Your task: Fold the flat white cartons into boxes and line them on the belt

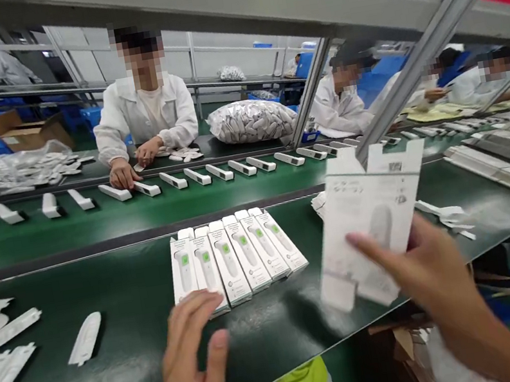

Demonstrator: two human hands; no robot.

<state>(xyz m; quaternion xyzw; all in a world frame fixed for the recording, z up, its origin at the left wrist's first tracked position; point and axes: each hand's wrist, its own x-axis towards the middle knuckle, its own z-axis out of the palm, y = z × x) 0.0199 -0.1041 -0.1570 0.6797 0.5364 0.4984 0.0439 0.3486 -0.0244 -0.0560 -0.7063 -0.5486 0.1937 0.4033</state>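
Note:
My right hand [438,274] grips a flat, unfolded white carton [362,218] with its thumb across the front and its flaps sticking out at top and bottom. My left hand [190,358] holds nothing, its fingers stretched out and the thumb apart. Its fingertips are at the lower end of a row of several white thermometer boxes [230,263]; whether they touch the boxes I cannot tell. Each box has a printed thermometer with a green display. A loose white plastic shell [85,338] lies on the dark green bench [134,374] to the left.
Beyond the boxes, a green conveyor belt [96,234] carries a line of white thermometers [172,180]. More white shells [0,364] are piled at far left. Flat cartons [485,165] lie at right. A co-worker [145,118] sits across the belt. A metal post [429,38] slants overhead.

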